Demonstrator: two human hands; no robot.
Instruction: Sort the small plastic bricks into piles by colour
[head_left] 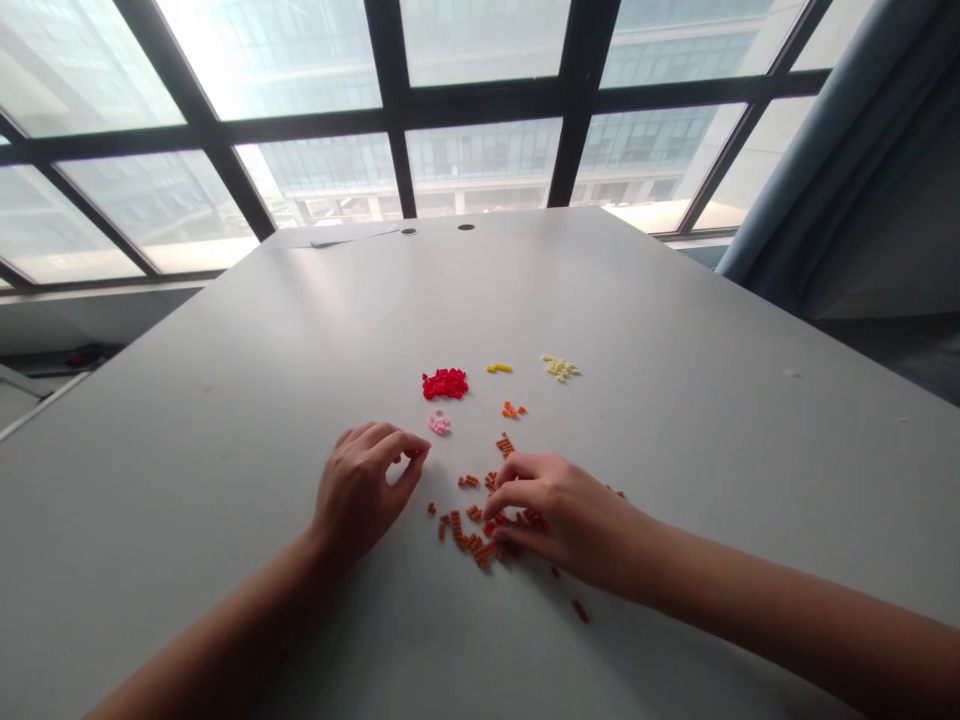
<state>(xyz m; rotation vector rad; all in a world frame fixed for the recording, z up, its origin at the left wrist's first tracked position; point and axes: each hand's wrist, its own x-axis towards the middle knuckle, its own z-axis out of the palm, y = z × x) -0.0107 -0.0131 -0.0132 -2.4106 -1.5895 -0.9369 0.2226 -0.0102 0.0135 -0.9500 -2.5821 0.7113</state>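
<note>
On the table lies a loose pile of small brown toy building bricks (456, 527). My right hand (559, 510) is over the pile and hides part of it. Its curled thumb and fingertips close around a small red-orange brick (489, 528) low among the brown ones. To the left, my left hand (367, 480) hovers with thumb and index fingertips pinched together; anything between them is too small to make out. Just beyond those fingertips sits a little group of pink pieces (439, 424).
Farther back are a heap of red pieces (445, 383), a few yellow pieces (499, 368), pale cream pieces (561, 368) and orange pieces (513, 409). One brown brick (580, 610) lies apart near me. The white table (225, 450) reaches toward windows; a blue curtain (810, 170) hangs right.
</note>
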